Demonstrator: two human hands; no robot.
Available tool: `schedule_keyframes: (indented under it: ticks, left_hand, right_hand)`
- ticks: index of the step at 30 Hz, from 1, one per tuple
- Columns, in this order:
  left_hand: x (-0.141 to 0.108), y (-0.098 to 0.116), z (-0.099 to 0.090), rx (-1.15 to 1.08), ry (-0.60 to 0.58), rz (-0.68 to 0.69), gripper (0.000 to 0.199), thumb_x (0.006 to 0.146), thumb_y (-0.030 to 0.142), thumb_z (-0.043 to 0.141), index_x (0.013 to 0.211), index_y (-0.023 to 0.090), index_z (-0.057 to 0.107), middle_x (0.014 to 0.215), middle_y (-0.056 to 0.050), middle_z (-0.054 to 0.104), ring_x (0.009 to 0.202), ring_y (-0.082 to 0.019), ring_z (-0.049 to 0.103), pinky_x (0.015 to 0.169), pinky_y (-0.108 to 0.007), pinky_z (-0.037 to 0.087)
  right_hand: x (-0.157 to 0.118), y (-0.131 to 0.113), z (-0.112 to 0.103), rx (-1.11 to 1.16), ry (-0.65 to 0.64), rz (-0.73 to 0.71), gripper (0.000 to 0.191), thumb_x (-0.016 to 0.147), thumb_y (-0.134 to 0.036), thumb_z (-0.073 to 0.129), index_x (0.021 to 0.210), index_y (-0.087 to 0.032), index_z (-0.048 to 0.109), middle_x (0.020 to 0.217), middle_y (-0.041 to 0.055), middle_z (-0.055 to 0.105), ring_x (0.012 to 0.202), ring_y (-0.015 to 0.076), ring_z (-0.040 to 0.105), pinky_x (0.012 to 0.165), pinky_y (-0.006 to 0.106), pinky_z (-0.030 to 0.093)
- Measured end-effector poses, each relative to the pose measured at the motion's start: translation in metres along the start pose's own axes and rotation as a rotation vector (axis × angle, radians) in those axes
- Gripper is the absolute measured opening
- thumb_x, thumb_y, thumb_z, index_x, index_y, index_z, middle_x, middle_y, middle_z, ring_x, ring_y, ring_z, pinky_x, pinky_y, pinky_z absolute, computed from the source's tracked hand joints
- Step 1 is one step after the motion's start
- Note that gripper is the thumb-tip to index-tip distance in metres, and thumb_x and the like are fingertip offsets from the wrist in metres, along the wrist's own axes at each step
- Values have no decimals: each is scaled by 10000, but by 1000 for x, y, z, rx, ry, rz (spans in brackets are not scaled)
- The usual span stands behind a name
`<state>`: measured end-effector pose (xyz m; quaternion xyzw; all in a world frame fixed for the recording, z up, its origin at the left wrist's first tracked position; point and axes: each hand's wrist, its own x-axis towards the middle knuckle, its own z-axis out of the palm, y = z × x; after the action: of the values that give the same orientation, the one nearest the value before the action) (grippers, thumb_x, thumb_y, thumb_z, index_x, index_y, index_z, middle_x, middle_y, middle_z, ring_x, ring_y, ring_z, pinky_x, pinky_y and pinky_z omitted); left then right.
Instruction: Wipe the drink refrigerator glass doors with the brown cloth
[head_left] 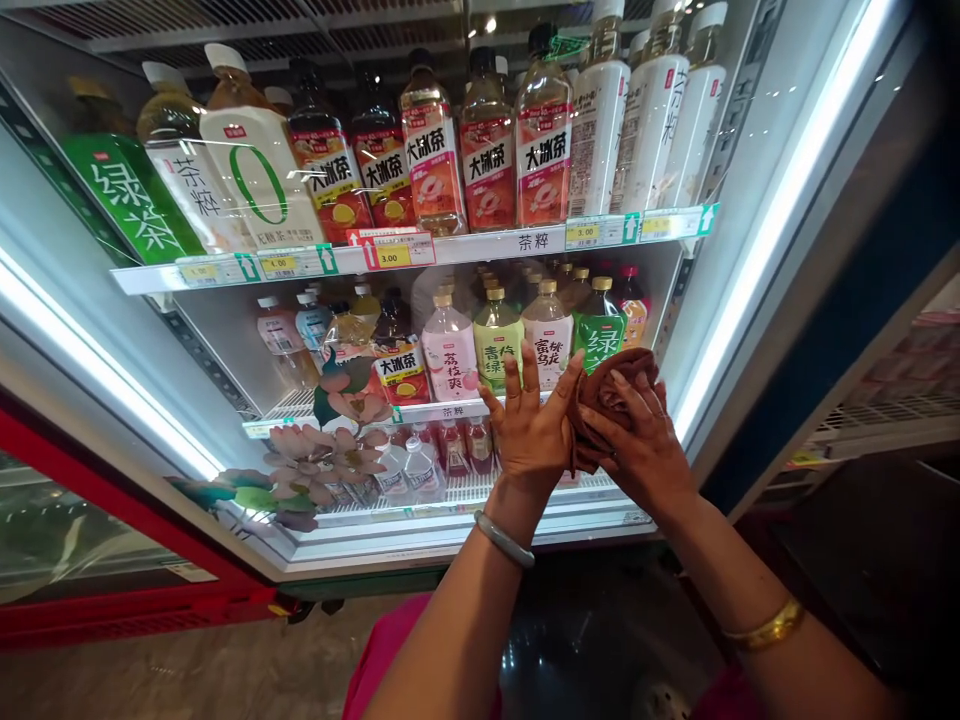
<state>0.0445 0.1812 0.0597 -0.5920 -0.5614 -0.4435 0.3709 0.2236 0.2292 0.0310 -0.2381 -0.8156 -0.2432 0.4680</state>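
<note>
My left hand [529, 430] is raised in front of the lit drinks fridge, fingers spread and palm toward its glass front. It holds nothing, and a grey bangle circles that wrist. Just to its right, my right hand [637, 440] grips a bunched brown cloth [609, 388], which appears pressed to the glass. The cloth's left side lies close to my left thumb or index finger; whether they touch is hard to tell. Behind the hands stand a light green bottle [496, 325], a pale pink bottle [549, 318] and a green tea bottle [602, 320], partly hidden by them.
Bottles of tea line the upper shelf [480, 246] above price tags, with more bottles on lower shelves. Flower decorations [330, 460] show at the glass's lower left. A red-framed fridge [135, 615] adjoins on the left, and a dark blue frame [825, 300] runs along the right.
</note>
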Motion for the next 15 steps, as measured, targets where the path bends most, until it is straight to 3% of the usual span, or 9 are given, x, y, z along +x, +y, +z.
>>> schedule_keyframes:
  ticks: [4, 8, 10, 15]
  left_hand:
    - [2, 2, -6, -52, 13, 8, 766, 978, 257, 625, 1654, 372, 284, 1764, -91, 34, 1649, -335, 74, 1289, -657, -117]
    - [3, 0, -15, -88, -29, 5, 778, 960, 192, 584, 1665, 327, 286, 1765, -70, 73, 1650, -326, 100, 1323, -627, -44]
    - [2, -1, -17, -88, -40, 9, 775, 959, 190, 576, 1668, 320, 290, 1765, -64, 117, 1652, -317, 115, 1333, -610, -24]
    - [-1, -2, -20, -57, -42, 34, 765, 983, 217, 526, 1689, 254, 235, 1744, -79, 256, 1654, -274, 158, 1349, -550, -31]
  right_hand:
    - [27, 5, -7, -19, 162, 125, 641, 834, -279, 789, 1440, -352, 592, 1707, 71, 336, 1599, 427, 285, 1277, 733, 257]
    - [57, 8, -12, -36, 431, 332, 548, 880, -254, 755, 1411, -268, 621, 1642, 162, 407, 1561, 439, 358, 1242, 668, 361]
    - [66, 4, -12, -51, 504, 369, 492, 897, -238, 739, 1380, -260, 649, 1597, 170, 463, 1510, 417, 441, 1208, 643, 410]
    - [67, -31, 3, -97, 385, 210, 395, 902, -273, 723, 1292, -337, 712, 1570, 75, 523, 1465, 376, 478, 1185, 606, 431]
